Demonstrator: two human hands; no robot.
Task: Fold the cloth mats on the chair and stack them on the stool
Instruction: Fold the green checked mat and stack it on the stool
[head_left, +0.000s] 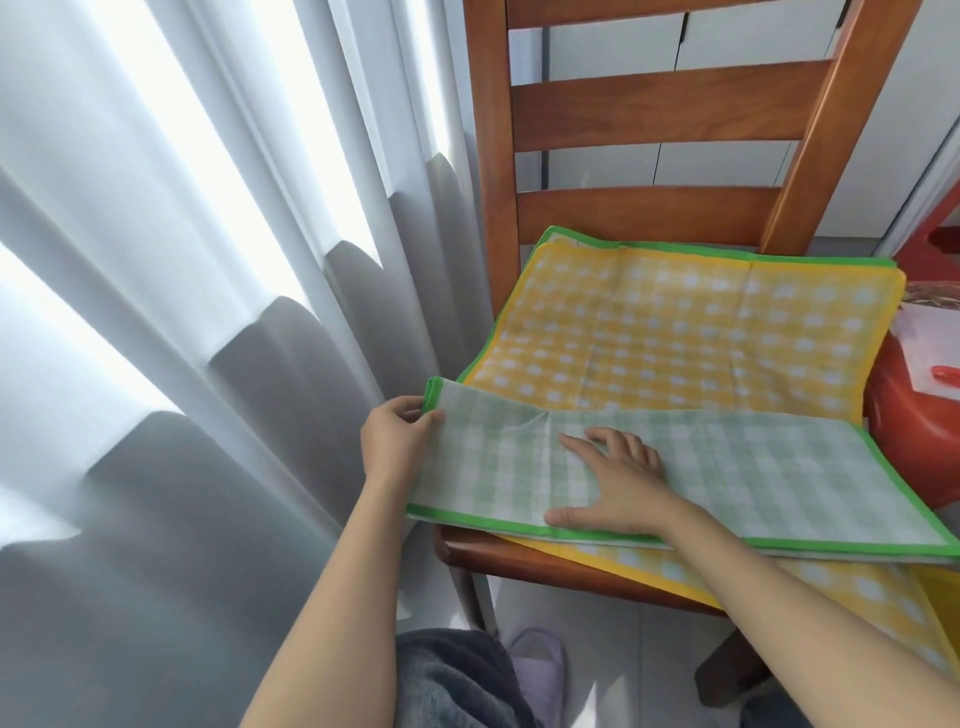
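1. The green mat (727, 483) lies folded lengthwise along the front edge of the chair (670, 111), on top of the yellow mat (675, 332).
2. The left hand (397, 441) pinches the green mat's left end, fingers clamped on the layered corner.
3. The right hand (615, 486) presses flat near the mat's middle, fingers straight and slightly apart.
4. To fold well, I judge: keep the palm as the hinge, carry the pinched end across, and match the borders.
5. The red stool (914, 431) stands just right of the chair.

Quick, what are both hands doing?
Left hand: pinching the green mat's left edge.
Right hand: open, flat on the green mat.
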